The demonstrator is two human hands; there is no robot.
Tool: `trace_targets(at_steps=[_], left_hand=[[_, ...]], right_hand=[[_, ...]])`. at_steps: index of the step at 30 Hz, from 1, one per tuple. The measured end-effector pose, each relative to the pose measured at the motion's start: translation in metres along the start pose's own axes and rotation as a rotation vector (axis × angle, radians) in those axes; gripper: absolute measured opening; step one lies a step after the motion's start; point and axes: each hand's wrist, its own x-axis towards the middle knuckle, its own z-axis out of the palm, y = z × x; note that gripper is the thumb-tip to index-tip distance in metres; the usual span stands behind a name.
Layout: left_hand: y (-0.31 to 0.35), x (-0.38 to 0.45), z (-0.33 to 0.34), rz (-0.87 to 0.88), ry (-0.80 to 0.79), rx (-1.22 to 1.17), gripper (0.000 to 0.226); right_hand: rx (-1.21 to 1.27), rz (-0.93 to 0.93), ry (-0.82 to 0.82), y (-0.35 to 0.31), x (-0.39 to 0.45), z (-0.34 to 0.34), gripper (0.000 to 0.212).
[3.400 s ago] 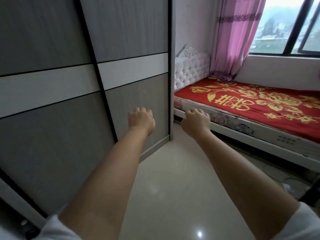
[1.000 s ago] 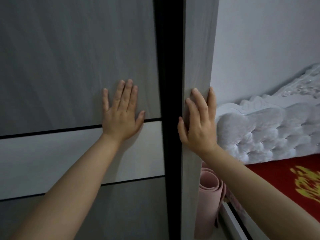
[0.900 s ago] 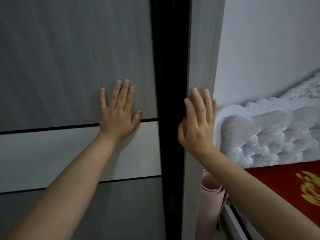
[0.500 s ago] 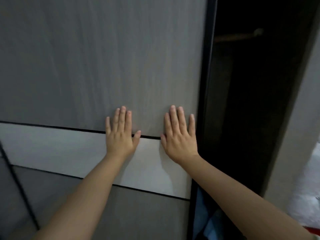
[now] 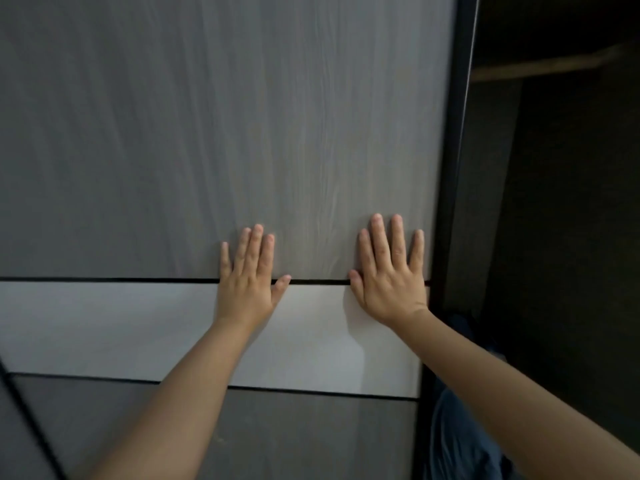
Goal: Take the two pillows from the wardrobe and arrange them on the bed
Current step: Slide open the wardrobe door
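Note:
A grey wood-grain sliding wardrobe door (image 5: 242, 133) with a white band across it fills most of the view. My left hand (image 5: 247, 282) lies flat on the door with fingers spread. My right hand (image 5: 389, 275) presses flat beside it, close to the door's black right edge. To the right of that edge the wardrobe's dark interior (image 5: 561, 220) stands exposed. No pillow can be made out in the dark; the bed is out of view.
A wooden hanging rail (image 5: 543, 69) crosses the top of the wardrobe opening. Blue fabric (image 5: 460, 441) lies low inside the opening, partly behind my right forearm. A second door panel's black edge (image 5: 27, 420) shows at the lower left.
The door has slid left, widening the dark opening on the right. My right hand went from the wardrobe's side frame onto the door face. The bed and headboard left the view.

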Motion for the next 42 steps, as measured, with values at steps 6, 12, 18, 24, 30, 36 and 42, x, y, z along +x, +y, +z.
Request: trace_targets(at_steps=[6, 12, 18, 24, 30, 36, 42], left_hand=[[-0.076, -0.012, 0.003, 0.001, 0.006, -0.026, 0.068], [-0.156, -0.032, 0.007, 0.000, 0.050, 0.017, 0.067], [-0.238, -0.038, 0.008, 0.008, 0.121, 0.028, 0.064], [-0.305, -0.051, 0.013, -0.019, 0.131, -0.002, 0.061], [-0.361, -0.061, 0.007, -0.044, 0.107, -0.019, 0.056], [-0.406, -0.068, 0.004, -0.022, -0.046, -0.034, 0.058], [-0.418, -0.069, 0.000, 0.037, -0.143, -0.020, 0.060]], right_hand=[[0.003, 0.013, 0.037, -0.073, 0.022, -0.003, 0.059], [0.039, -0.011, -0.014, -0.148, 0.044, -0.013, 0.058], [0.088, -0.019, 0.144, -0.221, 0.061, -0.009, 0.056], [0.113, -0.007, 0.144, -0.290, 0.081, -0.015, 0.057], [0.082, 0.015, 0.076, -0.352, 0.100, -0.026, 0.057], [0.080, 0.027, -0.116, -0.401, 0.116, -0.036, 0.060], [0.097, 0.083, -0.198, -0.419, 0.117, -0.036, 0.062]])
